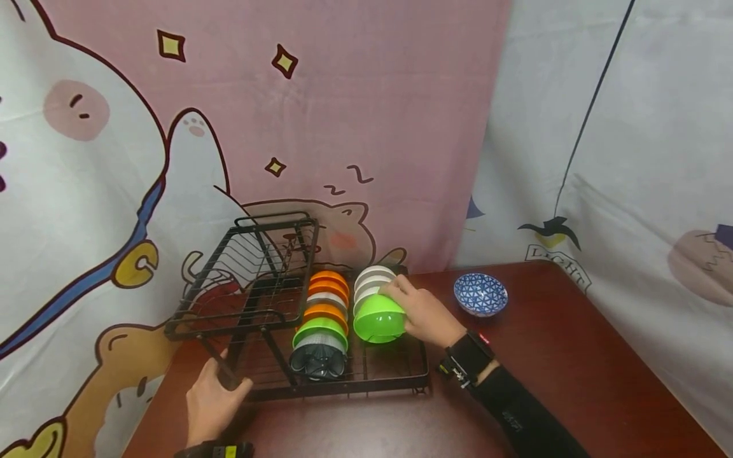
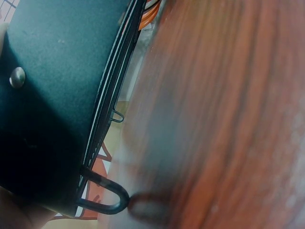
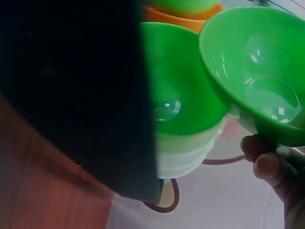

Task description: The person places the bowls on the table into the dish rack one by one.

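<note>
My right hand pinches a green bowl by its rim, thumb and fingertips at its edge in the right wrist view. Right beside it, a second green bowl sits at the front of a row of white bowls on the black dish rack. With its fingers around the rack's lower left front end, my left hand grips the frame; the left wrist view shows the rack's dark side panel close up, most of that hand hidden.
Another row on the rack holds orange bowls, white ones, a green bowl and a dark fluted bowl. A raised wire shelf covers the rack's left part. Back right on the brown table stands a blue-patterned bowl.
</note>
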`<move>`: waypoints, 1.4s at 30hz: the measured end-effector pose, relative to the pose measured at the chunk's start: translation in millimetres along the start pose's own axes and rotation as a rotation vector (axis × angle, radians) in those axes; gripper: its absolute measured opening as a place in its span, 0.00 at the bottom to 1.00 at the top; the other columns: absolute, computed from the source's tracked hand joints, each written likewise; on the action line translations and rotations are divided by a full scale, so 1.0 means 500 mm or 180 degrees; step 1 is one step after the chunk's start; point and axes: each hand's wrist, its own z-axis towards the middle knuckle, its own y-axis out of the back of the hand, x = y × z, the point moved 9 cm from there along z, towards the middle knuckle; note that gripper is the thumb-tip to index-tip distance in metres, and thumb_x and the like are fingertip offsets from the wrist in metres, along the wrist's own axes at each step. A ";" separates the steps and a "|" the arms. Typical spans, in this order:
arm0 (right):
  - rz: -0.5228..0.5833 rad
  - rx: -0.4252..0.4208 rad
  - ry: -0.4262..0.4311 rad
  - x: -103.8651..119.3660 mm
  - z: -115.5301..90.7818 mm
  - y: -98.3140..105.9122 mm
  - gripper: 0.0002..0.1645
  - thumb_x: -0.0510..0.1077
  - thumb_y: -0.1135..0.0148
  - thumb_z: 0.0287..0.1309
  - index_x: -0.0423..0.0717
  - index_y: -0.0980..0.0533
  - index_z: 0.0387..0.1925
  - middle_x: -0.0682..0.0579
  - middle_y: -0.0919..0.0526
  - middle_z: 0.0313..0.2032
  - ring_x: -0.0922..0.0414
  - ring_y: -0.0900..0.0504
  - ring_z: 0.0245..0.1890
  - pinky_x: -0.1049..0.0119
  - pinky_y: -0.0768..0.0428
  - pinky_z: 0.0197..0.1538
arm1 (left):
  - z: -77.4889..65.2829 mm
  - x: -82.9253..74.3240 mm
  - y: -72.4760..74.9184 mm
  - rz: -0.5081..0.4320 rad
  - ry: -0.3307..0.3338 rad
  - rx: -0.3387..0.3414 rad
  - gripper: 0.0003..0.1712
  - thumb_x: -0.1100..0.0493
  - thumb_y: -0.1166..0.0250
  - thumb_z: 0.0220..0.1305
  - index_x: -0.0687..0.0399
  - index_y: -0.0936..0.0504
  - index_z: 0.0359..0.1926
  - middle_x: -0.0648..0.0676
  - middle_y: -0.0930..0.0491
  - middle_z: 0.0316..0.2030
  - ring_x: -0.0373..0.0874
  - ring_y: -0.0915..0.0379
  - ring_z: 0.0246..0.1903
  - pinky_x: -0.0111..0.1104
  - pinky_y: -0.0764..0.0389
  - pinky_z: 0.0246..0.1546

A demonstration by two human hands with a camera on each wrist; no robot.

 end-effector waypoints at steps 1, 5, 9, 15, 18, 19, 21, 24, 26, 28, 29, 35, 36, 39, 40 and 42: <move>-0.0106 0.0067 0.0049 0.005 0.001 -0.010 0.46 0.25 0.27 0.42 0.53 0.25 0.64 0.52 0.25 0.51 0.62 0.27 0.27 0.72 0.23 0.32 | 0.000 0.000 0.000 -0.0008 0.0001 0.0002 0.43 0.53 0.26 0.49 0.61 0.23 0.68 0.67 0.18 0.60 0.75 0.19 0.51 0.65 0.23 0.49; -0.0459 0.0247 0.0289 0.021 0.002 -0.043 0.45 0.28 0.25 0.43 0.56 0.25 0.64 0.53 0.27 0.49 0.63 0.34 0.21 0.74 0.32 0.26 | 0.001 0.001 0.002 -0.0015 0.0017 -0.0009 0.43 0.53 0.26 0.49 0.61 0.23 0.68 0.67 0.18 0.60 0.75 0.19 0.52 0.64 0.23 0.50; -0.0784 0.0340 0.0522 0.027 -0.006 -0.074 0.41 0.29 0.26 0.46 0.57 0.26 0.61 0.54 0.27 0.46 0.65 0.39 0.17 0.75 0.39 0.22 | 0.001 0.003 -0.002 0.0007 0.0050 0.0026 0.43 0.53 0.26 0.50 0.61 0.23 0.68 0.67 0.18 0.60 0.75 0.20 0.53 0.65 0.23 0.51; -0.1055 0.0322 0.0686 0.026 -0.014 -0.098 0.37 0.32 0.24 0.47 0.57 0.27 0.57 0.54 0.26 0.46 0.64 0.38 0.17 0.75 0.38 0.21 | 0.003 0.001 -0.004 0.0010 0.0040 0.0061 0.44 0.52 0.26 0.50 0.62 0.24 0.69 0.68 0.19 0.60 0.75 0.21 0.53 0.66 0.24 0.51; -0.1048 0.0417 0.0656 0.023 -0.018 -0.110 0.37 0.32 0.24 0.46 0.57 0.27 0.56 0.53 0.26 0.46 0.64 0.38 0.17 0.75 0.39 0.21 | 0.003 0.002 -0.005 0.0020 0.0042 0.0072 0.44 0.52 0.26 0.50 0.63 0.24 0.69 0.69 0.19 0.60 0.75 0.21 0.53 0.66 0.24 0.51; -0.1021 0.0462 0.0638 0.021 -0.020 -0.115 0.37 0.32 0.23 0.45 0.57 0.28 0.56 0.53 0.27 0.46 0.64 0.38 0.17 0.75 0.39 0.21 | 0.002 0.003 -0.005 0.0022 0.0046 0.0074 0.44 0.52 0.26 0.50 0.62 0.24 0.69 0.68 0.19 0.60 0.75 0.21 0.54 0.65 0.24 0.51; -0.0963 0.0550 0.0590 0.017 -0.023 -0.124 0.38 0.31 0.23 0.44 0.57 0.28 0.56 0.53 0.27 0.46 0.64 0.38 0.17 0.75 0.39 0.21 | 0.000 0.005 -0.006 0.0026 0.0058 0.0081 0.43 0.52 0.26 0.51 0.62 0.24 0.69 0.68 0.19 0.60 0.74 0.20 0.54 0.65 0.23 0.52; -0.0857 0.0608 0.0521 0.012 -0.025 -0.131 0.40 0.30 0.23 0.41 0.57 0.27 0.56 0.54 0.27 0.45 0.64 0.37 0.18 0.75 0.37 0.22 | 0.000 0.006 -0.008 0.0038 0.0060 0.0095 0.43 0.52 0.26 0.51 0.62 0.24 0.69 0.68 0.19 0.60 0.74 0.20 0.53 0.65 0.23 0.51; -0.0825 0.0625 0.0483 0.009 -0.024 -0.134 0.42 0.31 0.21 0.39 0.57 0.26 0.57 0.55 0.27 0.46 0.64 0.35 0.19 0.75 0.35 0.23 | 0.001 0.005 -0.008 0.0042 0.0050 0.0092 0.44 0.52 0.26 0.51 0.62 0.24 0.69 0.67 0.18 0.59 0.73 0.20 0.52 0.64 0.24 0.50; -0.0807 0.0632 0.0448 0.006 -0.023 -0.135 0.43 0.31 0.20 0.38 0.58 0.25 0.59 0.56 0.27 0.46 0.64 0.34 0.19 0.74 0.33 0.24 | 0.002 0.002 -0.006 0.0040 0.0020 0.0054 0.43 0.52 0.26 0.50 0.62 0.24 0.69 0.67 0.18 0.58 0.73 0.19 0.51 0.64 0.24 0.50; -0.0813 0.0636 0.0433 0.004 -0.023 -0.136 0.44 0.32 0.20 0.38 0.58 0.25 0.60 0.56 0.26 0.46 0.64 0.34 0.19 0.74 0.33 0.24 | 0.002 0.000 -0.004 0.0036 0.0005 0.0028 0.43 0.52 0.26 0.50 0.62 0.23 0.68 0.67 0.18 0.58 0.73 0.19 0.51 0.64 0.24 0.49; -0.0830 0.0590 0.0393 0.001 -0.022 -0.133 0.46 0.34 0.21 0.40 0.59 0.23 0.64 0.57 0.23 0.45 0.65 0.34 0.19 0.74 0.33 0.25 | 0.002 -0.001 0.001 0.0029 -0.0021 -0.0036 0.42 0.53 0.26 0.49 0.61 0.22 0.68 0.67 0.17 0.58 0.73 0.18 0.50 0.64 0.23 0.49; -0.0827 0.0580 0.0387 0.001 -0.023 -0.133 0.45 0.33 0.21 0.40 0.59 0.23 0.64 0.57 0.23 0.45 0.64 0.34 0.19 0.73 0.34 0.24 | 0.002 0.000 0.000 0.0032 -0.0009 -0.0015 0.42 0.53 0.26 0.50 0.62 0.23 0.68 0.67 0.18 0.59 0.73 0.19 0.51 0.64 0.23 0.49; -0.0842 0.0542 0.0385 0.000 -0.026 -0.131 0.44 0.34 0.23 0.43 0.59 0.23 0.65 0.57 0.22 0.43 0.64 0.36 0.19 0.73 0.36 0.24 | 0.002 0.002 -0.004 0.0042 0.0017 0.0054 0.43 0.52 0.26 0.51 0.62 0.24 0.69 0.68 0.18 0.59 0.74 0.19 0.51 0.65 0.23 0.49; -0.0856 0.0525 0.0395 0.000 -0.028 -0.130 0.43 0.35 0.23 0.45 0.59 0.23 0.65 0.57 0.22 0.43 0.64 0.37 0.18 0.73 0.36 0.24 | 0.002 0.002 -0.004 0.0038 0.0024 0.0068 0.43 0.52 0.26 0.51 0.62 0.24 0.69 0.68 0.19 0.59 0.74 0.20 0.52 0.65 0.23 0.50; -0.0881 0.0473 0.0428 0.002 -0.031 -0.125 0.40 0.36 0.24 0.49 0.59 0.23 0.65 0.57 0.21 0.43 0.65 0.38 0.18 0.73 0.37 0.24 | 0.001 0.001 -0.005 0.0035 0.0023 0.0082 0.43 0.52 0.26 0.51 0.62 0.24 0.69 0.68 0.18 0.59 0.74 0.19 0.52 0.65 0.23 0.50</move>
